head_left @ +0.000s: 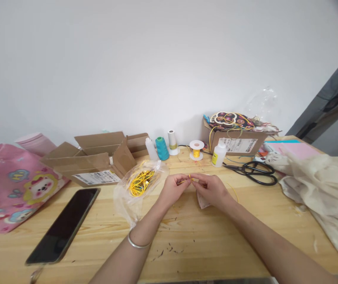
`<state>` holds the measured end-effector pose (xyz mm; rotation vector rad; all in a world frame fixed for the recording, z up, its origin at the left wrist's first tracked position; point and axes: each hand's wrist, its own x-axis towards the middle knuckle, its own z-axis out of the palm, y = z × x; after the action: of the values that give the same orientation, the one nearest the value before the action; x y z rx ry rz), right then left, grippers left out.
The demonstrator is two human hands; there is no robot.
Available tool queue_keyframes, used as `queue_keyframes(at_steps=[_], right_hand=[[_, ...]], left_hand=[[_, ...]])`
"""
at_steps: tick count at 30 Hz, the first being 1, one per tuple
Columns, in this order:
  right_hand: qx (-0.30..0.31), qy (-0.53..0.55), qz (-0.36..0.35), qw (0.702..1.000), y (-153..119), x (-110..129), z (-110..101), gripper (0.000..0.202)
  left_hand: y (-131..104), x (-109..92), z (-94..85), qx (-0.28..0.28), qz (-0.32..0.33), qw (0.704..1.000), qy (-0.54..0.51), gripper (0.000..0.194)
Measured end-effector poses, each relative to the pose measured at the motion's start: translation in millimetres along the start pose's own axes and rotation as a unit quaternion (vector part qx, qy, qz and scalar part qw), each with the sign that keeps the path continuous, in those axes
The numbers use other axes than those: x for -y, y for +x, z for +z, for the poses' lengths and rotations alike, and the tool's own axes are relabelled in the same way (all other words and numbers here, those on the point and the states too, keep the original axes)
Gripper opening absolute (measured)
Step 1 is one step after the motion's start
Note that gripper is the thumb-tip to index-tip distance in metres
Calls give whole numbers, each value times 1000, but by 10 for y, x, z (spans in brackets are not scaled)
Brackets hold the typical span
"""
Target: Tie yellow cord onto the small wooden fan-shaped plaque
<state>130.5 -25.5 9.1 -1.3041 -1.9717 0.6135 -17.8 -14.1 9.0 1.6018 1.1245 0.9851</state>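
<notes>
My left hand (174,190) and my right hand (212,189) meet above the middle of the wooden table. Both pinch a thin yellow cord (190,178) between thumb and fingertips, and the fingers nearly touch. A loose length of the cord curves out to the right of my right hand. Under my right hand lies a small flat piece with a pale face and dark edge (201,200), partly hidden. Left of my left hand, a clear plastic bag (127,201) holds a tangle of yellow cord (141,183).
Behind stand a teal thread cone (162,148), a white spool (173,142), a yellow-wound spool (196,153) and bottles. Black scissors (258,172), cream cloth (329,189) and a filled box (237,142) are right; an open box (98,161), phone (64,225) and pink bag (17,189) left.
</notes>
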Motion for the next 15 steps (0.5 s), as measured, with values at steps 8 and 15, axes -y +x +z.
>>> queue_keyframes(at_steps=[8,15], right_hand=[[-1,-67,10,998,33,-33,-11,24],[-3,-67,14,998,38,11,-23,23]], left_hand=[[-30,-16,-28,-4,20,998,66,20],[-38,-35,-35,-3,15,999,35,20]])
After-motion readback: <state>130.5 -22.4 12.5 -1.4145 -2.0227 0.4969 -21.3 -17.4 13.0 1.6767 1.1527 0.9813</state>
